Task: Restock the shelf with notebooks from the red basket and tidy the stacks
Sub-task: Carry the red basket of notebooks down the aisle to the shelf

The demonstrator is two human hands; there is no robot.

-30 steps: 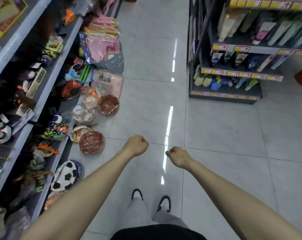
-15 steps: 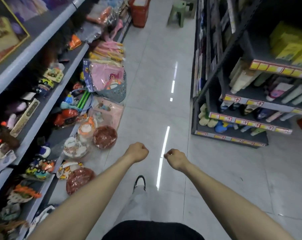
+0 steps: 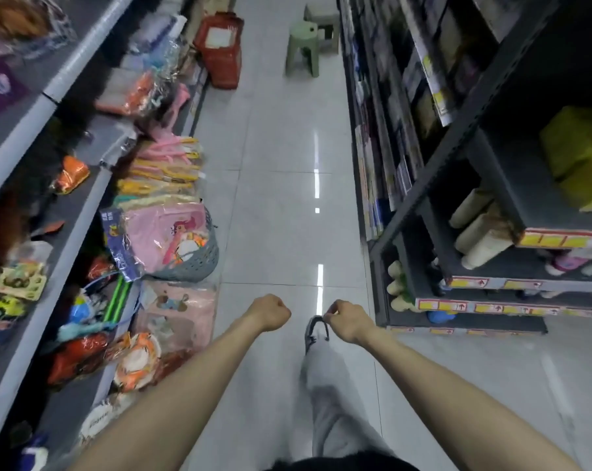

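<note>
The red basket (image 3: 219,51) stands on the floor far down the aisle, against the left shelving, with a white sheet or notebook showing in its top. My left hand (image 3: 270,312) and my right hand (image 3: 344,320) are both held out in front of me as fists over the tiled floor, holding nothing. Both are far from the basket. Books or notebooks (image 3: 376,185) stand upright on the right shelving, blurred.
A green plastic stool (image 3: 303,49) stands mid-aisle beside the basket. Toy packs, balls and a grey basket (image 3: 199,260) spill from the left shelf (image 3: 26,338) onto the floor. A dark rack (image 3: 491,307) with bottles is at right. My leg steps forward.
The view has tilted up and moved forward along the aisle, bringing the red basket and stool into sight. Both fists stay clenched out in front.
</note>
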